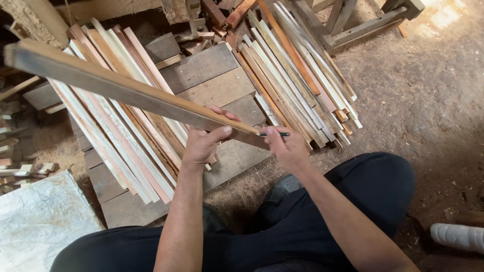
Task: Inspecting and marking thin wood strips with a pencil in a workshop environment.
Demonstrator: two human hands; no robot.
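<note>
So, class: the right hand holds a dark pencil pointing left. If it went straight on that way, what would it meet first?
The right hand holds the pencil with its tip already at the near end of the long wooden slat, so it would meet the slat first, then probably the left hand.

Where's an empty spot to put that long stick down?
Free: the dirt floor right of the right stack of strips, and the flat boards between both stacks. Crowded: the left stack and the scraps beside the grey slab.
</note>
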